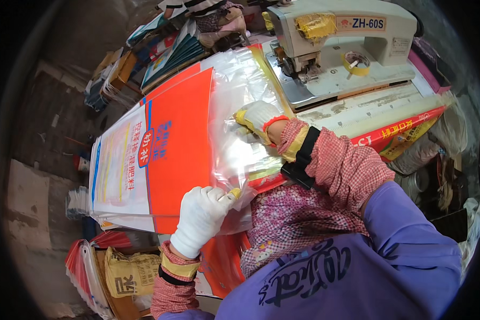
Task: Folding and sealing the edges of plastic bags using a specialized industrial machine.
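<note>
A stack of orange-and-white woven sacks (184,125) lies across my lap and the bench, with clear plastic liners (237,160) over their right side. My left hand (204,217), in a white glove with yellow tape on a fingertip, is closed in a pinch on the near edge of a liner. Further up, my gloved right hand (258,121) has its fingers curled onto the shiny film; their tips are partly hidden. Checked sleeve covers and dark bands wrap both forearms.
A sewing machine (352,37) stands at the far right, with a tape roll (356,63) on its bed. Red printed packaging (394,136) runs below the bench edge. Folded bags (176,53) are piled at the back near another person (218,21). A yellow sack (130,272) sits lower left.
</note>
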Demonstrator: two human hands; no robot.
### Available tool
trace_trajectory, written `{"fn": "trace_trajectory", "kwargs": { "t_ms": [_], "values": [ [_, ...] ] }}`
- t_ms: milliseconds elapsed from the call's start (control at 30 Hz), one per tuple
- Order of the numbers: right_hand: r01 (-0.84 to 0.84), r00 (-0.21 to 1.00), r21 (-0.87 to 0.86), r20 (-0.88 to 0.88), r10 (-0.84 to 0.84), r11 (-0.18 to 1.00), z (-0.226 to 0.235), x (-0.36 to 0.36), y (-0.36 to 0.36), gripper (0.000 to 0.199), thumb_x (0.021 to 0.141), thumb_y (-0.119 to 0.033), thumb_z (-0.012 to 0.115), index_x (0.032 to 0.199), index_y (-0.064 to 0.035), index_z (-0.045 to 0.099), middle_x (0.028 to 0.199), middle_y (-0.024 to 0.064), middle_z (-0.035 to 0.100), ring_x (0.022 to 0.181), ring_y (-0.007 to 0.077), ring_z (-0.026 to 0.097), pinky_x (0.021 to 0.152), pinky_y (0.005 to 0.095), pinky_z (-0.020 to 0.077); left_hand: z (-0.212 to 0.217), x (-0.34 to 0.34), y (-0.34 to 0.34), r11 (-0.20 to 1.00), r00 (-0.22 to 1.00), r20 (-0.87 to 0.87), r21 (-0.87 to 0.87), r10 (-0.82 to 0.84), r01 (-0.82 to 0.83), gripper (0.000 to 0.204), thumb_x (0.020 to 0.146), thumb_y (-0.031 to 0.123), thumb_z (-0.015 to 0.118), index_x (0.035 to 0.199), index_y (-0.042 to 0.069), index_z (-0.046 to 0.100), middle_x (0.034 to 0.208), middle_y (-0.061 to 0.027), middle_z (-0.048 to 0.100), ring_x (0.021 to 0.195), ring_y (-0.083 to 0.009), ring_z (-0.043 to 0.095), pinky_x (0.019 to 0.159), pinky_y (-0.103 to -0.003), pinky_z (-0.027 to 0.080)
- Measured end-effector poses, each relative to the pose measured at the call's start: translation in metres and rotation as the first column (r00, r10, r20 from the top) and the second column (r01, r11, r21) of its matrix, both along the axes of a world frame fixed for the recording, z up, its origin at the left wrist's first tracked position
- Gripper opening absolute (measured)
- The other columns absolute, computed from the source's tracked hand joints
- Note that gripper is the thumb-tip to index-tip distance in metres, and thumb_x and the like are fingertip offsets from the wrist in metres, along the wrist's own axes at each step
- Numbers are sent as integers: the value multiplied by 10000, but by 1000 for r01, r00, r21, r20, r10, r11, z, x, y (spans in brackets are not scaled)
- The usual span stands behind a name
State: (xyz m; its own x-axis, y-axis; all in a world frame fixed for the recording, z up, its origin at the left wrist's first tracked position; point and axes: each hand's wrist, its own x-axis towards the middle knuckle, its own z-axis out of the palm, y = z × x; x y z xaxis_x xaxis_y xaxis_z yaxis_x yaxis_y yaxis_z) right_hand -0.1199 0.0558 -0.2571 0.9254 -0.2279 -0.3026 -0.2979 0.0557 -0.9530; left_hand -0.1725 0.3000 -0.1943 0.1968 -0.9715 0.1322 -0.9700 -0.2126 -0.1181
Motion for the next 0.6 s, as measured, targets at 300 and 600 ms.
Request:
{"fn": "trace_trajectory", "kwargs": {
  "t_ms": [300, 600],
  "values": [
    [73, 968, -333, 251, 14, 940, 12, 22, 45, 448, 772, -479, 672, 790, -32, 687, 663, 109, 654, 552, 230, 614, 569, 352, 492, -10, 76, -50, 591, 461, -870, -282, 173, -755, 307, 805, 246, 725, 956, -11, 651, 794, -33, 646, 668, -93, 557, 610, -245, 454],
    [-67, 996, -929, -43, 75, 364, 29, -10, -11, 212, 796, -165, 678, 949, -21, 650, 920, 172, 654, 839, 304, 635, 766, 401, 511, 64, 108, 41, 226, 481, -811, -564, -334, -794, 125, 909, 112, 601, 816, 35, 568, 820, -13, 587, 700, -71, 507, 661, -223, 425]
  ]
}}
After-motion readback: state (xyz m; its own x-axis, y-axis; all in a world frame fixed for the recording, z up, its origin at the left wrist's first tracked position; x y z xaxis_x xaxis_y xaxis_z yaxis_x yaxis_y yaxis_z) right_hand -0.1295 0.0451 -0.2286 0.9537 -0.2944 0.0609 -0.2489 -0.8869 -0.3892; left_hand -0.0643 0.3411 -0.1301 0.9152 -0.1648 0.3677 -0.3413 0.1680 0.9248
